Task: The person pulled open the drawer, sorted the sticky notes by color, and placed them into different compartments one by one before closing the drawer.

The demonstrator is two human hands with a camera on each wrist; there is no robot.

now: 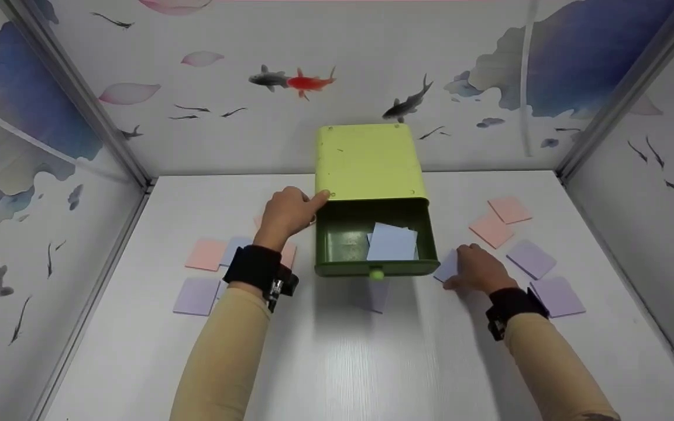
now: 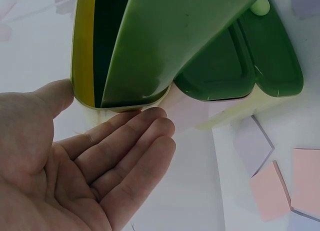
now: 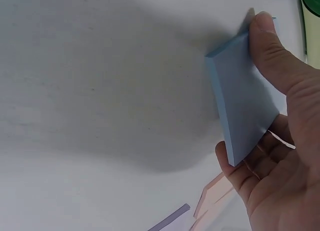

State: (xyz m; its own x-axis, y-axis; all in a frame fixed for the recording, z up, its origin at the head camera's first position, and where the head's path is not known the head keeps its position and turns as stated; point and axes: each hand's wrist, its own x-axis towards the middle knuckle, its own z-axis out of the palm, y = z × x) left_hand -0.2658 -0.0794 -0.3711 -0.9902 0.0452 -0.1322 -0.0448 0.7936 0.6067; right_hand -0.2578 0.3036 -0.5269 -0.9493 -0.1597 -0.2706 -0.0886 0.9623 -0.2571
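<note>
Clamping blue pad (image 3: 245, 101) in right fingers (image 3: 237, 178), between drawer (image 1: 343, 269) and right edge of worktop (image 1: 343, 368) (nearer drawer); touching box (image 1: 369, 161) with left fingers (image 2: 137, 181), outstretched.

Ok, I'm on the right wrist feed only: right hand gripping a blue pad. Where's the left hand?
Observer: The left hand is at the box, its thumb touching the front left corner of the top.
Operator: Is the box open?
Observer: Yes, its dark green drawer is pulled out.
Operator: Got it. And on the far side of it, left of the box?
Observer: A pink pad lies there with a purple pad nearer the person, among others partly hidden.
</note>
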